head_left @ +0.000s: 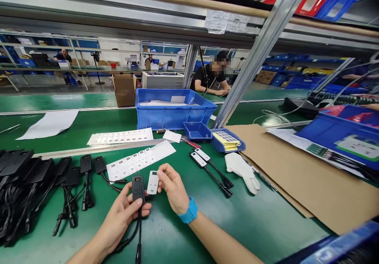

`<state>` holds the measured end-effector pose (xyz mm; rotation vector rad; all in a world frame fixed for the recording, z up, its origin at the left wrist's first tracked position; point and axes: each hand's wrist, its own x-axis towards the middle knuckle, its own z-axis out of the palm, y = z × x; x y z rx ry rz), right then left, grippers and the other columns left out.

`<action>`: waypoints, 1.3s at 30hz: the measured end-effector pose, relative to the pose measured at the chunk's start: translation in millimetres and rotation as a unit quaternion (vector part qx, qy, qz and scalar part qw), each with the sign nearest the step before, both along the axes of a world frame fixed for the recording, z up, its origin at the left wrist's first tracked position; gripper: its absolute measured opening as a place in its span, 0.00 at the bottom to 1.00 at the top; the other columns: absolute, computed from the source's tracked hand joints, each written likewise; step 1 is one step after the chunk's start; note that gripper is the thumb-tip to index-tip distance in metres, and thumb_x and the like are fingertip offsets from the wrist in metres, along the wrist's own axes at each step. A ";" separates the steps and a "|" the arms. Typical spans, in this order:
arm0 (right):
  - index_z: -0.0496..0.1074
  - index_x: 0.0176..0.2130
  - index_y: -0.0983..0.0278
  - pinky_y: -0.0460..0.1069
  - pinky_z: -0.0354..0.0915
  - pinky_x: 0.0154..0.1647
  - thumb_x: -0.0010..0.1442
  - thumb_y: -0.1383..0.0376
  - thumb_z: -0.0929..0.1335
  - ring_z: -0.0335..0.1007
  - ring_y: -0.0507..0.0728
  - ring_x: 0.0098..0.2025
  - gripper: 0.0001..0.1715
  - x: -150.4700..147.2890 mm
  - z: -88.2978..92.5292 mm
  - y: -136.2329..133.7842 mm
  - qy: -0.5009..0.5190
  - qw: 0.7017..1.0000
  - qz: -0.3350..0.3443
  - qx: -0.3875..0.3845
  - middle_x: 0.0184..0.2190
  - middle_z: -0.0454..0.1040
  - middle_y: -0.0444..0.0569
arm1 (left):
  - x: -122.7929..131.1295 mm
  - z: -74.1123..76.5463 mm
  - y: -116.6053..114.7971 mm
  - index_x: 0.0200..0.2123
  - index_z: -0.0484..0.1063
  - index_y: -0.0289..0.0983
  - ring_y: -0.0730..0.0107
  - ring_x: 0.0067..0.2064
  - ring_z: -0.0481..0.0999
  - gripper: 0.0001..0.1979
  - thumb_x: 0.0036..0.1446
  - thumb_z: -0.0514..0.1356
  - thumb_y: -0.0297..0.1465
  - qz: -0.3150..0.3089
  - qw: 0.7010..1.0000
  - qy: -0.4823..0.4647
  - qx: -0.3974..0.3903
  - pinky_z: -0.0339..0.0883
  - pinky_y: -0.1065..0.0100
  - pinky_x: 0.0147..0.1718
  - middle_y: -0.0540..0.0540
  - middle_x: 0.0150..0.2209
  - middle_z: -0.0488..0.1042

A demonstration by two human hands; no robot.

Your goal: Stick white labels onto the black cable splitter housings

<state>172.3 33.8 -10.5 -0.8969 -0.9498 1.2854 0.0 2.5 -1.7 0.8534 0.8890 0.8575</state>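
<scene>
My left hand (pixel 127 208) is closed round a black controller box (pixel 138 189) with a small display near its top and cables hanging from its lower end. Just to its right, my right hand (pixel 173 187) pinches a white label (pixel 152 182) by its upper right edge; the label has a dark window and small printed marks. A blue band circles my right wrist. Beyond the hands lies a white label sheet (pixel 139 162). Two controllers with white faces (pixel 199 158) rest on the green bench to the right, their cables trailing toward me.
Several black controllers (pixel 38 171) with cables are heaped at left. A large blue bin (pixel 174 114), small blue trays (pixel 197 130), another label sheet (pixel 121 136) and a white glove (pixel 242 171) lie beyond. Cardboard (pixel 304 169) covers the right side. A metal post (pixel 254 62) slants upward; a person (pixel 211 74) sits opposite.
</scene>
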 end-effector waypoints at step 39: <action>0.66 0.29 0.64 0.43 0.62 0.17 0.52 0.58 0.71 0.61 0.48 0.19 0.14 -10.8 8.2 -25.0 -0.140 0.990 -0.001 -0.009 0.20 0.65 0.41 | 4.7 -0.7 -9.0 0.56 0.53 0.38 0.52 0.47 0.75 0.31 0.55 0.65 0.36 -0.105 0.994 -0.028 0.033 0.68 0.51 0.48 0.40 0.40 0.74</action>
